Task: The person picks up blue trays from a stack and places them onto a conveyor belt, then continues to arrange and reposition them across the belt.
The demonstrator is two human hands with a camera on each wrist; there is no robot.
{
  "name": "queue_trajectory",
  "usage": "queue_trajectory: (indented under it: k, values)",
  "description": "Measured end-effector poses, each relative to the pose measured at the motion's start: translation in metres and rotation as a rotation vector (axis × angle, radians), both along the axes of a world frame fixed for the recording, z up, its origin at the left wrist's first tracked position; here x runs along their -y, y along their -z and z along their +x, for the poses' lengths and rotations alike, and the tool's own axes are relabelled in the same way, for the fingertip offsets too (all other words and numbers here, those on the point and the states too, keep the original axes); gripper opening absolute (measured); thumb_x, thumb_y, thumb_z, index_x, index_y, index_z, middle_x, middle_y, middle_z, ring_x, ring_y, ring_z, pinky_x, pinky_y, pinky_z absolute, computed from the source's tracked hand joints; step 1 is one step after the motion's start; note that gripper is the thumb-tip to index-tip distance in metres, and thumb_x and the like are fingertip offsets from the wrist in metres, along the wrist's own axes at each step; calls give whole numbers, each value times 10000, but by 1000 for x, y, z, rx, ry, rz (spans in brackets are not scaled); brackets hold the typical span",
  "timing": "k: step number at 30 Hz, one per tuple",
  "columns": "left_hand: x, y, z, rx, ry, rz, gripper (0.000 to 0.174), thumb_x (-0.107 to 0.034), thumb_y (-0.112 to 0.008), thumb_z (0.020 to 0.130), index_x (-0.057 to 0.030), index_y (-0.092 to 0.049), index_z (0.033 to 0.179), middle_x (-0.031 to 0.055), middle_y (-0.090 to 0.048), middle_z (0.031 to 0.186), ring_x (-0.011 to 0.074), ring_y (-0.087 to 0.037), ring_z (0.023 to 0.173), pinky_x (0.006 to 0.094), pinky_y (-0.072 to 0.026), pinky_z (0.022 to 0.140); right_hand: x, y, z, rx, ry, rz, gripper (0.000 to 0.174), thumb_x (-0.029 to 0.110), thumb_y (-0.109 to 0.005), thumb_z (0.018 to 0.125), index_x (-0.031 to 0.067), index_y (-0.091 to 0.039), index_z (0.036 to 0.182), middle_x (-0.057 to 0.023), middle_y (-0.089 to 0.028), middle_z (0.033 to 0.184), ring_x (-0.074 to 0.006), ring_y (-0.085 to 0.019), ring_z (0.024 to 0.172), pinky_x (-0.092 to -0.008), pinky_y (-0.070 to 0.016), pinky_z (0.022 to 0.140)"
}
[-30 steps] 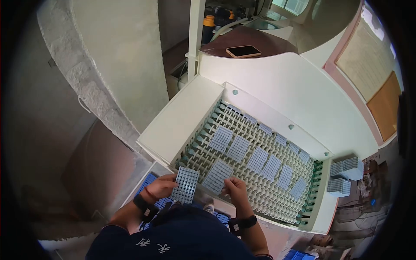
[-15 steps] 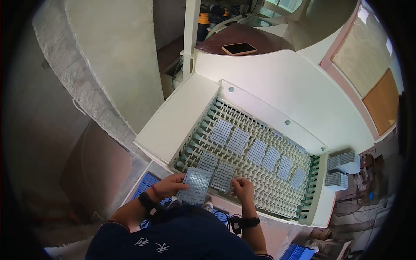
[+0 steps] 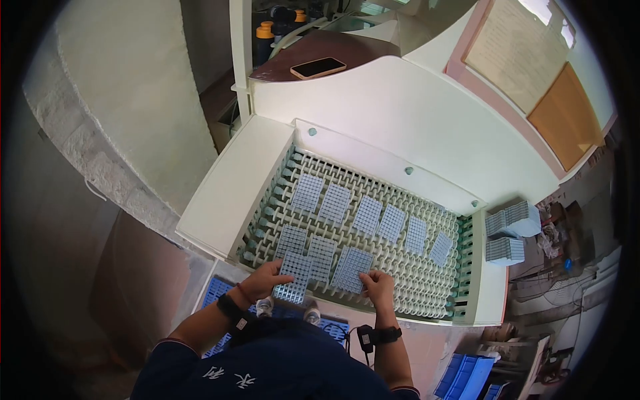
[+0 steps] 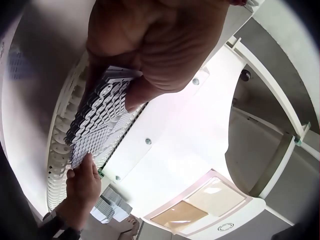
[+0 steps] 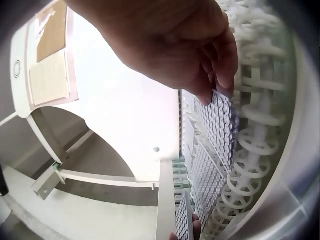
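Note:
In the head view my left hand [image 3: 262, 280] grips a small stack of thin grey circuit-board panels [image 3: 293, 277], each patterned with a grid of small rings. The left wrist view shows the stack's layered edge [image 4: 122, 72] between thumb and fingers. My right hand [image 3: 380, 288] pinches the right edge of another panel [image 3: 353, 270], low over the front of the roller conveyor [image 3: 413, 297]. In the right wrist view thumb and fingertips hold this panel [image 5: 220, 120] by its end, tilted above the white wheels. Two panels [image 3: 292, 239] lie on the rollers just left of it.
Farther back on the conveyor lies a row of several similar panels [image 3: 368, 215]. A white machine wall [image 3: 373, 113] rises behind. Panel stacks [image 3: 505, 250] stand on the right rim. A phone [image 3: 319, 67] lies on top, and blue crates [image 3: 460, 375] sit at lower right.
Another panel has come onto the front row, and my right hand now holds a further one to its right. Panels on the rollers have shifted toward the back wall. The head view has turned right.

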State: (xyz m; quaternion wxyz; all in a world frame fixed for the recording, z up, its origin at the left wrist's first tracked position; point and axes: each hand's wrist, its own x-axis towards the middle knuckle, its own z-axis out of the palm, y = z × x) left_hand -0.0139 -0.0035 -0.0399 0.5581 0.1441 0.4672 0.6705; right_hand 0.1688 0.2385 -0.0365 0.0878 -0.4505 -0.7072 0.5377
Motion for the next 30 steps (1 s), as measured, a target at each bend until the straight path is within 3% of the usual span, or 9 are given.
queue_trajectory:
  k: [6, 9, 14, 16, 19, 21, 23, 26, 30]
  values:
    - [6, 3, 3, -37, -9, 9, 331, 10, -543, 835, 38, -473, 1157, 90, -591, 1077, 138, -574, 959, 255, -456, 834, -41, -11, 37, -5, 87, 23, 191, 145, -677, 772, -34, -628, 730, -36, -568, 568, -89, -529, 435, -214, -437, 383]
    - [8, 3, 5, 216, -16, 100, 374, 16, -510, 825, 48, -442, 1191, 114, -571, 1116, 176, -567, 999, 309, -449, 878, -65, -11, 60, 35, 159, 56, 216, 165, -668, 775, -48, -649, 802, -44, -576, 577, -93, -536, 449, -214, -443, 387]
    - [4, -2, 6, 341, 85, 236, 395, 12, -503, 830, 52, -421, 1214, 127, -550, 1150, 199, -555, 1033, 327, -433, 909, -94, -16, 94, 107, 227, 134, 240, 179, -677, 758, -53, -657, 816, -60, -604, 626, -102, -559, 486, -219, -451, 426]
    - [-5, -9, 8, 328, 93, 218, 405, 9, -503, 833, 50, -414, 1225, 131, -541, 1164, 204, -551, 1042, 331, -430, 915, -92, -12, 99, 106, 135, 633, 236, 181, -679, 757, -45, -660, 824, -58, -611, 635, -112, -586, 555, -224, -454, 490]
    - [-23, -9, 16, 196, 89, 151, 426, 4, -520, 840, 37, -401, 1247, 138, -529, 1184, 213, -544, 1059, 335, -443, 905, -67, -8, 79, -22, 81, 268, 260, 201, -696, 757, -26, -652, 876, -55, -622, 677, -93, -567, 597, -228, -449, 519]
    - [-38, -3, 21, 199, 105, 123, 426, 4, -529, 839, 37, -403, 1245, 136, -534, 1176, 209, -549, 1053, 332, -448, 901, -28, -5, 54, -132, -67, -46, 283, 195, -669, 803, -16, -615, 984, -39, -623, 758, -86, -558, 599, -207, -461, 527]
    - [-53, -3, 27, 227, 118, 112, 415, 7, -551, 836, 34, -419, 1229, 131, -550, 1152, 200, -565, 1024, 324, -466, 881, 11, -1, 31, -305, -247, -226, 210, 155, -641, 822, -13, -618, 945, -36, -616, 749, -99, -576, 598, -210, -478, 530]
    - [-66, -7, 34, 181, 96, 109, 351, -14, -554, 840, 27, -467, 1178, 125, -581, 1090, 187, -590, 965, 305, -495, 832, 24, -3, 24, -339, -168, -504, 151, 132, -624, 832, -10, -616, 883, -35, -603, 719, -119, -592, 585, -223, -494, 537]
    - [-60, 0, 30, 219, 79, 98, 378, 7, -548, 839, 25, -445, 1202, 139, -557, 1138, 211, -574, 1010, 341, -484, 865, -37, 4, 72, -381, 72, -413, 145, 138, -611, 841, -5, -607, 863, -50, -589, 641, -117, -568, 519, -225, -494, 488]
